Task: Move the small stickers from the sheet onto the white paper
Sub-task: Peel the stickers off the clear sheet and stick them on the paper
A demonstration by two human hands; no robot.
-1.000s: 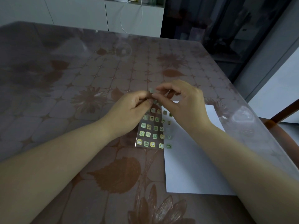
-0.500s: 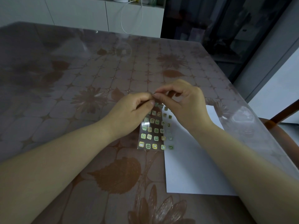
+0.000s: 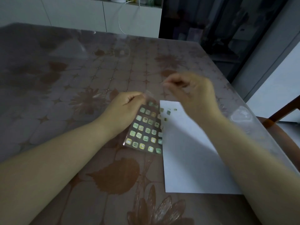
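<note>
Change: your right hand (image 3: 193,93), which met your left hand at the sheet's top edge half a second ago, has pulled away up and to the right.
Right fingers (image 3: 166,84): pressed together at the tips; motion blur hides whether a sticker sits between them.
Left hand (image 3: 125,109): its fingers pinch the top edge of the sticker sheet (image 3: 144,129), holding it tilted off the desk (image 3: 65,82).
Meaning: you probably have one sticker peeled; placement comes next.
White paper (image 3: 186,159): flat, matte, rectangular, just right of the sheet; a few placed stickers (image 3: 168,112) near its top-left corner.
Sheet: glossy, thin, flexible backing; small rounded-square stickers in rows, greenish-yellow, shiny.
Desk: clear glossy cover over a brown floral pattern.
</note>
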